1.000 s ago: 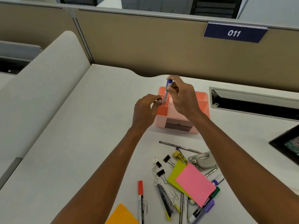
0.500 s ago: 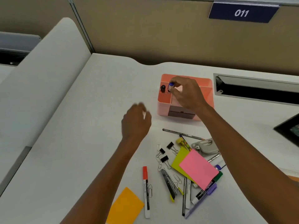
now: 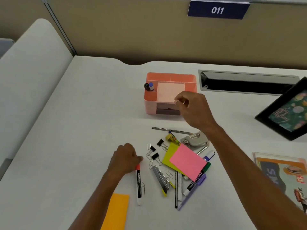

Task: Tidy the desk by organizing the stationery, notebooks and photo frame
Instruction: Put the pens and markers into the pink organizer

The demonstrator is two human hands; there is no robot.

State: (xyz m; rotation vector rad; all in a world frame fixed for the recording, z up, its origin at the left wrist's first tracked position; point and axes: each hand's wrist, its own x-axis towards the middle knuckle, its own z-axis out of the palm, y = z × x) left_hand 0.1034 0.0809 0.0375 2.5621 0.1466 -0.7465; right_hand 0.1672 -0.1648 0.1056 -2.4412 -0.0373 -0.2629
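Observation:
A pink desk organizer (image 3: 171, 75) stands at the middle back of the desk; a black-capped marker (image 3: 146, 86) and a blue-capped marker (image 3: 151, 85) stand in its left compartment. My right hand (image 3: 191, 107) hovers just in front of it, loosely curled and holding nothing. My left hand (image 3: 125, 159) rests on the desk with fingertips curled on the cap end of a red marker (image 3: 138, 181), which lies flat. Loose stationery lies between my arms: pink sticky notes (image 3: 187, 161), binder clips (image 3: 155, 151), a grey stapler (image 3: 194, 140), more markers (image 3: 197, 178).
A black photo frame (image 3: 272, 113) leans at the right, with notebooks (image 3: 282, 173) in front of it. An orange note pad (image 3: 116, 211) lies near my left forearm. A cable slot (image 3: 245, 82) is set behind the frame. A partition wall (image 3: 149, 30) bounds the desk's back.
My right hand dropped the blue marker into the organizer and drew back. My left hand left the organizer and came down onto the red marker's cap.

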